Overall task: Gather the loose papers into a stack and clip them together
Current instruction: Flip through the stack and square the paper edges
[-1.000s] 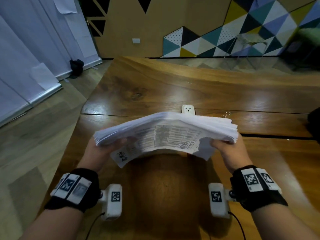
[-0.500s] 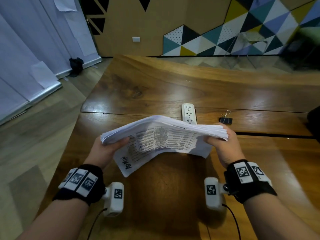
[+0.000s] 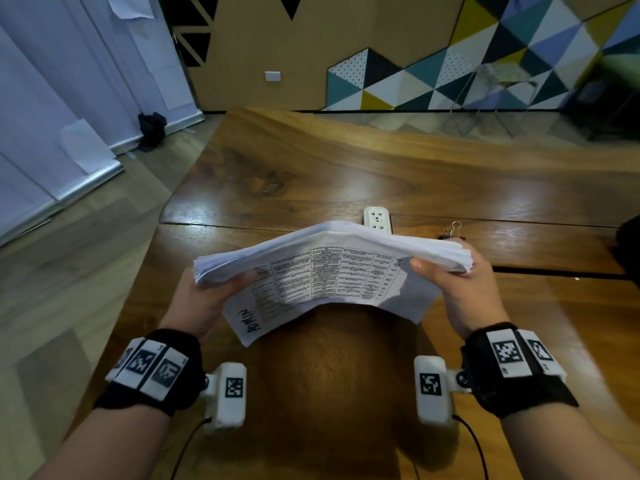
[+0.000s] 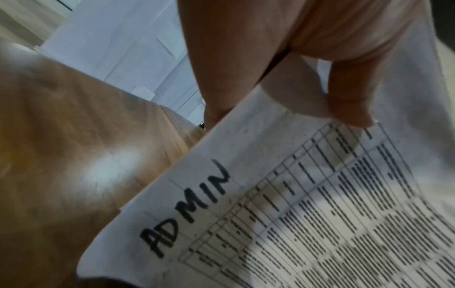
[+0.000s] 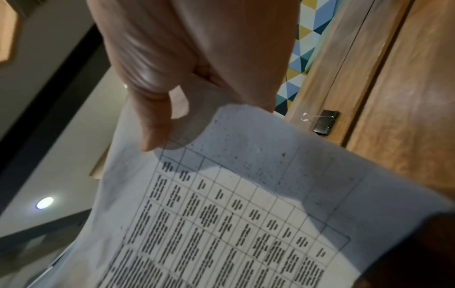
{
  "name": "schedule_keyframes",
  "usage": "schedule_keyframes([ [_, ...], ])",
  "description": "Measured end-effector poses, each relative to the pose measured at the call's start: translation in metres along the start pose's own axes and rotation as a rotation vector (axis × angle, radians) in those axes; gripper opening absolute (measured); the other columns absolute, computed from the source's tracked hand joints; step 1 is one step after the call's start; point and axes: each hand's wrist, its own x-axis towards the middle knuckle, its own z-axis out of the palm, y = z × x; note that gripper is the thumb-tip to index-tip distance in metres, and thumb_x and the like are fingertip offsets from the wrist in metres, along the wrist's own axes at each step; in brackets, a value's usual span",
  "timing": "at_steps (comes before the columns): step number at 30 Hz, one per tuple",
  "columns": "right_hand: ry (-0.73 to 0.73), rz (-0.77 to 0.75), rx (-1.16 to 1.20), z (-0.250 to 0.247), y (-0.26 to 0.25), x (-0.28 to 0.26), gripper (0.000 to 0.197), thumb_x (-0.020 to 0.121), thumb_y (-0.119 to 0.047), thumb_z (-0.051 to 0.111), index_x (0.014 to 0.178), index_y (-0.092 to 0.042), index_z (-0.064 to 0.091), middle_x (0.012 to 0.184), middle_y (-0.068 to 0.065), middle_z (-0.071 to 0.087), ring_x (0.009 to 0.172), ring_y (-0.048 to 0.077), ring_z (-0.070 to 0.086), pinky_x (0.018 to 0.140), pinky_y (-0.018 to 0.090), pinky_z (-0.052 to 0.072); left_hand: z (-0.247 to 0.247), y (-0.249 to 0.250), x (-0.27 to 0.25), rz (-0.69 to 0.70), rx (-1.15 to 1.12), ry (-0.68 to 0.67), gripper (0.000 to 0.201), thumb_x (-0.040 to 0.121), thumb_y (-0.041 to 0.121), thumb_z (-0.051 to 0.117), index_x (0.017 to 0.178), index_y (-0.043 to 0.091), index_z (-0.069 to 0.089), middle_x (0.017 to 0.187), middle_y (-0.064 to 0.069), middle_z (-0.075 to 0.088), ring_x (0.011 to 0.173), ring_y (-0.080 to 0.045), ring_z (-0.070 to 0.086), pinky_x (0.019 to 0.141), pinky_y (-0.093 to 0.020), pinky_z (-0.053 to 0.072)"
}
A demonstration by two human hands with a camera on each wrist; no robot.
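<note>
- left hand (image 4: pixel 283 58) grips the paper stack (image 4: pixel 295 204), thumb pressed on its printed table sheet; "ADMIN" handwritten below the thumb
- wooden table (image 4: pixel 74 155) beneath, left of the hand

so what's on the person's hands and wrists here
Both hands are bare. The left hand and right hand each have a black wrist band carrying white tiles printed with black square codes. A white box with its own code sticks out from each band, and a thin black cable trails from it.
</note>
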Motion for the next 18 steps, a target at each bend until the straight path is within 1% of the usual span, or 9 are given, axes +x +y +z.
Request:
schedule_keyframes([
  [3,-0.049,0.062,-0.028,-0.010,0.005,-0.002,0.047,0.055,-0.009,0.078,0.097,-0.020,0.060,0.094,-0.001,0.072,0.089,0.011,0.069,0.070,0.021,0.057,-0.004,-0.005,-0.004,0.006,0.007,0.000,0.055,0.044,0.042,0.091,0.093,0.021,0.076,0.093,-0.006,0.076,0.091,-0.030,0.069,0.079,-0.045,0.053],
  [5,-0.076,0.156,-0.092,-0.011,0.015,-0.004,0.056,0.057,-0.006,0.082,0.109,-0.016,0.062,0.107,0.008,0.071,0.102,0.021,0.068,0.081,0.034,0.059,-0.001,-0.012,-0.005,-0.025,0.010,0.010,0.066,0.045,0.043,0.092,0.100,0.013,0.074,0.100,-0.013,0.076,0.097,-0.035,0.069,0.086,-0.053,0.054],
  [7,-0.064,0.176,-0.146,-0.005,0.020,-0.005,0.052,0.065,-0.011,0.082,0.114,-0.013,0.065,0.112,0.009,0.072,0.107,0.024,0.068,0.093,0.049,0.053,0.006,-0.012,-0.003,-0.028,0.032,0.029,0.066,0.052,0.038,0.089,0.106,0.004,0.071,0.105,-0.021,0.073,0.101,-0.042,0.068,0.088,-0.055,0.055],
  [9,-0.005,0.147,-0.160,0.001,0.014,-0.006,0.040,0.073,-0.006,0.077,0.108,-0.021,0.067,0.110,0.004,0.073,0.105,0.018,0.068,0.096,0.046,0.051,0.010,-0.005,0.002,0.024,0.060,0.061,0.056,0.059,0.035,0.083,0.104,0.004,0.072,0.101,-0.019,0.074,0.098,-0.042,0.069,0.080,-0.047,0.057],
  [12,0.037,0.072,-0.138,0.005,0.000,-0.010,0.038,0.075,-0.004,0.074,0.097,-0.035,0.066,0.102,-0.007,0.075,0.100,0.010,0.069,0.088,0.032,0.052,0.009,0.010,0.003,0.122,0.091,0.081,0.050,0.061,0.033,0.082,0.104,0.009,0.073,0.101,-0.014,0.075,0.095,-0.033,0.072,0.076,-0.040,0.057],
  [13,0.048,0.066,-0.133,0.005,0.000,-0.013,0.038,0.074,-0.005,0.074,0.096,-0.036,0.067,0.102,-0.007,0.074,0.101,0.010,0.068,0.087,0.032,0.052,0.009,0.010,0.001,0.127,0.083,0.090,0.049,0.059,0.032,0.083,0.104,0.016,0.073,0.102,-0.009,0.076,0.096,-0.027,0.072,0.077,-0.038,0.058],
  [15,0.055,0.096,-0.151,0.005,0.009,-0.019,0.042,0.071,-0.005,0.075,0.097,-0.036,0.067,0.107,-0.004,0.073,0.107,0.014,0.066,0.091,0.039,0.052,0.013,0.002,-0.005,0.087,0.077,0.103,0.043,0.061,0.024,0.086,0.102,0.025,0.071,0.098,0.000,0.077,0.097,-0.020,0.072,0.074,-0.030,0.059],
  [17,0.065,0.115,-0.216,0.008,0.023,-0.024,0.044,0.072,0.000,0.075,0.098,-0.034,0.067,0.108,-0.001,0.073,0.108,0.017,0.066,0.096,0.046,0.051,0.022,-0.011,-0.011,0.020,0.077,0.130,0.033,0.072,0.012,0.082,0.101,0.022,0.069,0.092,0.002,0.077,0.098,-0.022,0.071,0.070,-0.026,0.058],
  [18,0.078,0.110,-0.248,0.010,0.027,-0.024,0.043,0.074,0.002,0.074,0.098,-0.034,0.067,0.108,-0.001,0.072,0.107,0.017,0.066,0.097,0.048,0.051,0.027,-0.016,-0.011,-0.012,0.081,0.147,0.029,0.076,0.009,0.079,0.101,0.020,0.069,0.094,0.000,0.076,0.099,-0.023,0.070,0.072,-0.029,0.058],
])
